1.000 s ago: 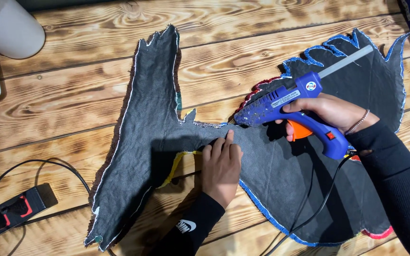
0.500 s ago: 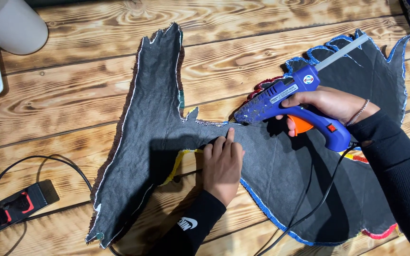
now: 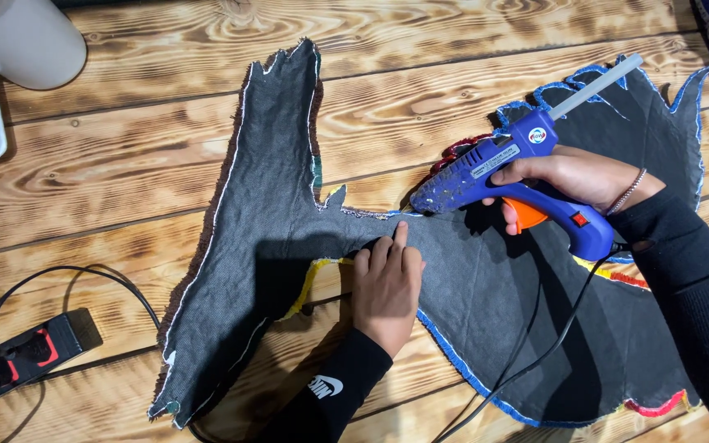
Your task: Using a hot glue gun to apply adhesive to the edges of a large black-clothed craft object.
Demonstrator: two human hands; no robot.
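The right hand (image 3: 572, 176) was clamped around a blue glue gun (image 3: 510, 168) at frame centre-right, nozzle touching the upper edge of the dark fabric cutout (image 3: 486, 287) spread over the wooden counter (image 3: 125, 180). The left hand (image 3: 386, 283), fingers together, pressed flat on the fabric just below the nozzle.

one head-worn view looks steeply down, close over the wooden table (image 3: 125, 164).
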